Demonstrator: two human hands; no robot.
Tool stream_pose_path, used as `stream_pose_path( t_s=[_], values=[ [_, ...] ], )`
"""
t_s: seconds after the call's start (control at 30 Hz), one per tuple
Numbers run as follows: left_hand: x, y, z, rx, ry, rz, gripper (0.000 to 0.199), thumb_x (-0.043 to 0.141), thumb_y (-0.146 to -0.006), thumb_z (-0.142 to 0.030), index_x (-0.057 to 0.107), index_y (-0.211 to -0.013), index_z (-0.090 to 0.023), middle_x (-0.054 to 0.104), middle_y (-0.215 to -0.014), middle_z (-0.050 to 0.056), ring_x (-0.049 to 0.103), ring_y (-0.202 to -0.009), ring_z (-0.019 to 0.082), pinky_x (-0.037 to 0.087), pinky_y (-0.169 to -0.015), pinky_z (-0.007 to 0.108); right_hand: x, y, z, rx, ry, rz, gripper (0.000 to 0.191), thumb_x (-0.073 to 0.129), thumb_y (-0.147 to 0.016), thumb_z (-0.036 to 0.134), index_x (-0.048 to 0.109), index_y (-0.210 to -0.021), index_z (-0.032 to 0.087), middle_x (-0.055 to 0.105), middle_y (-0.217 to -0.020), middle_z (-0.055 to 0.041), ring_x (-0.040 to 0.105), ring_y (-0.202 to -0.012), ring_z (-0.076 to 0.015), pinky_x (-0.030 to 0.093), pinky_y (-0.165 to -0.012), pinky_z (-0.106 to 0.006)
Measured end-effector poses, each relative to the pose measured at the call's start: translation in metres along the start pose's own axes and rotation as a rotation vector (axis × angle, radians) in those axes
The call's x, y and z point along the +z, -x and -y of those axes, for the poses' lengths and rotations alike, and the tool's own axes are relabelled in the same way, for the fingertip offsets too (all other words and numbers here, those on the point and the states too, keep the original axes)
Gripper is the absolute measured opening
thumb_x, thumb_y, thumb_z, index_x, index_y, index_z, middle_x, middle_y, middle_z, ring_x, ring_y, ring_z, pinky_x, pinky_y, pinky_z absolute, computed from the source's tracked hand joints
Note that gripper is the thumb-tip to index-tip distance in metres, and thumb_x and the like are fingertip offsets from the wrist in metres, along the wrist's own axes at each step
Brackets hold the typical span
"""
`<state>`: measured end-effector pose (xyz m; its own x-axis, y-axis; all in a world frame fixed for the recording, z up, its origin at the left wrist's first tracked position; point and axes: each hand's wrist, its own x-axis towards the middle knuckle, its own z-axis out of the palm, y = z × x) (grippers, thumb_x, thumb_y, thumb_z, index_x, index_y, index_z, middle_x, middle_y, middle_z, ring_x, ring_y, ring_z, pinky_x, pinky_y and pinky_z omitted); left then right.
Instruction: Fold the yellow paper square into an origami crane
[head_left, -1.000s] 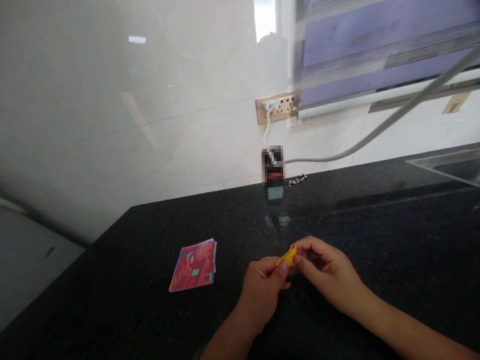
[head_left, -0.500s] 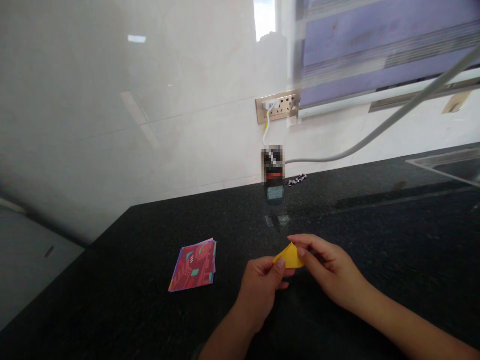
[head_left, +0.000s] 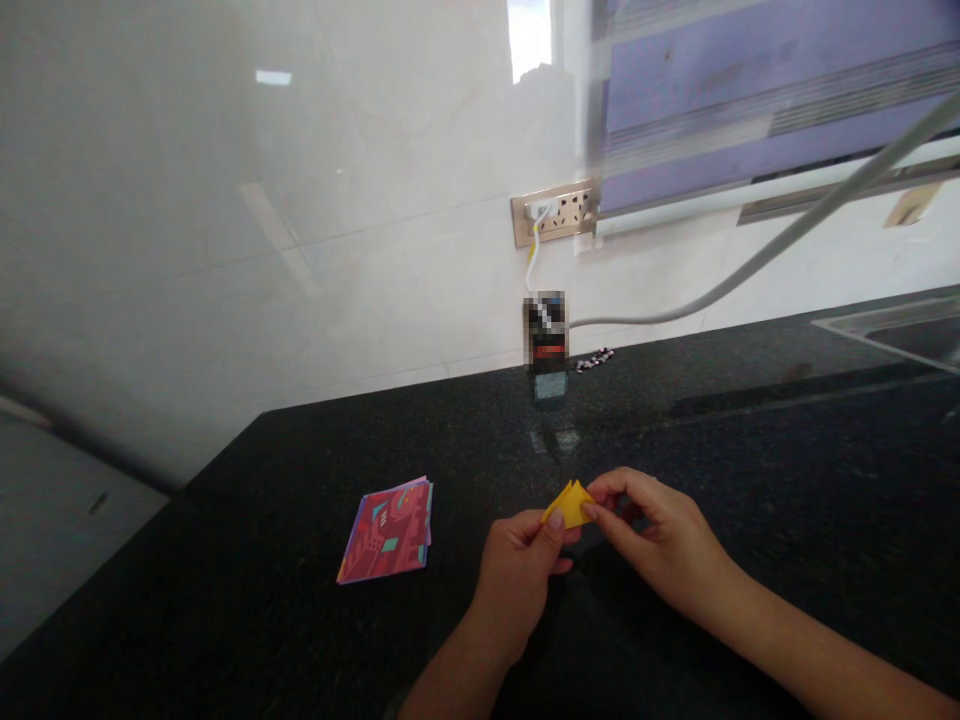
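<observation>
A small piece of folded yellow paper [head_left: 574, 507] is held between my two hands, a little above the dark countertop. My left hand [head_left: 519, 568] pinches its left lower side, thumb on top and fingers beneath. At the right corner, the thumb and index finger of my right hand [head_left: 651, 515] close on the paper. Two pointed tips stand up along its upper edge. To the left of my hands lies a stack of printed paper sheets [head_left: 390, 530], the top one red with teal shapes.
The black speckled countertop [head_left: 300, 620] meets a pale tiled wall [head_left: 375, 290]. A blurred-out device [head_left: 547, 330] stands against the wall, with a grey cable [head_left: 660, 318] running right. Beside it lies a beaded string [head_left: 595, 361]. Above is a wall socket [head_left: 555, 213]. A sink edge [head_left: 892, 330] shows far right.
The top edge of the yellow paper now shows two separate tips instead of one. My right hand has shifted slightly, its fingers now pinching the right corner.
</observation>
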<state>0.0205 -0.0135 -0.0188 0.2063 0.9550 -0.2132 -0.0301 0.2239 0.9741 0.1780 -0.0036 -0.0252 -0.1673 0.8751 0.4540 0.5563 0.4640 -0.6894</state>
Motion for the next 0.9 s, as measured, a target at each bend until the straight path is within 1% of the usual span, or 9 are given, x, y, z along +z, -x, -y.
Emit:
stream_pose_path(
  t_s=[0.1, 0.2, 0.3, 0.53, 0.77, 0.9],
  values=[
    [-0.0006, -0.0007, 0.0022, -0.042, 0.092, 0.001, 0.037, 0.053, -0.074, -0.043, 0.065, -0.089, -0.011, 0.064, -0.090, 0.012, 0.060, -0.083, 0.021, 0.046, -0.062, 0.026, -0.0003, -0.0018, 0.0017, 0.122, -0.144, 0.058, 0.011, 0.047, -0.080, 0.023, 0.058, -0.077, 0.020, 0.060, -0.072, -0.0016, 0.056, -0.067, -0.0143, 0.046, -0.060, -0.025],
    [-0.0025, -0.0018, 0.0045, -0.063, 0.143, 0.009, 0.038, 0.054, -0.073, -0.043, 0.063, -0.089, -0.011, 0.065, -0.090, 0.012, 0.061, -0.080, 0.020, 0.043, -0.059, 0.023, -0.0011, -0.0043, 0.0029, 0.266, -0.352, 0.148, 0.016, 0.045, -0.082, 0.029, 0.057, -0.079, 0.019, 0.057, -0.070, -0.0007, 0.053, -0.060, -0.0120, 0.045, -0.051, -0.021],
    [-0.0045, -0.0027, 0.0054, -0.047, 0.126, 0.019, 0.039, 0.055, -0.072, -0.044, 0.062, -0.091, -0.011, 0.064, -0.090, 0.011, 0.061, -0.077, 0.018, 0.042, -0.057, 0.022, -0.0019, -0.0060, 0.0039, 0.344, -0.499, 0.245, 0.020, 0.046, -0.081, 0.034, 0.057, -0.078, 0.017, 0.053, -0.067, 0.0002, 0.050, -0.055, -0.0101, 0.042, -0.043, -0.018],
    [-0.0061, -0.0034, 0.0049, -0.025, 0.082, 0.027, 0.039, 0.052, -0.073, -0.046, 0.061, -0.087, -0.011, 0.064, -0.083, 0.008, 0.059, -0.070, 0.015, 0.041, -0.056, 0.021, -0.0040, -0.0063, 0.0057, 0.394, -0.634, 0.321, 0.025, 0.052, -0.077, 0.041, 0.057, -0.074, 0.016, 0.052, -0.064, 0.0015, 0.047, -0.054, -0.0089, 0.039, -0.044, -0.018],
    [-0.0055, -0.0020, 0.0038, -0.008, 0.048, 0.032, 0.034, 0.051, -0.075, -0.043, 0.061, -0.086, -0.012, 0.062, -0.076, 0.005, 0.057, -0.070, 0.014, 0.040, -0.057, 0.021, -0.0044, -0.0061, 0.0077, 0.404, -0.643, 0.330, 0.023, 0.055, -0.076, 0.038, 0.058, -0.076, 0.015, 0.053, -0.065, 0.0011, 0.045, -0.053, -0.0077, 0.037, -0.044, -0.017],
    [-0.0053, -0.0019, 0.0039, -0.013, 0.041, 0.036, 0.034, 0.050, -0.076, -0.042, 0.061, -0.087, -0.012, 0.062, -0.077, 0.006, 0.057, -0.071, 0.014, 0.040, -0.058, 0.022, -0.0044, -0.0058, 0.0072, 0.394, -0.644, 0.335, 0.022, 0.053, -0.078, 0.037, 0.058, -0.076, 0.015, 0.053, -0.064, 0.0013, 0.045, -0.053, -0.0078, 0.037, -0.044, -0.017]
  ],
)
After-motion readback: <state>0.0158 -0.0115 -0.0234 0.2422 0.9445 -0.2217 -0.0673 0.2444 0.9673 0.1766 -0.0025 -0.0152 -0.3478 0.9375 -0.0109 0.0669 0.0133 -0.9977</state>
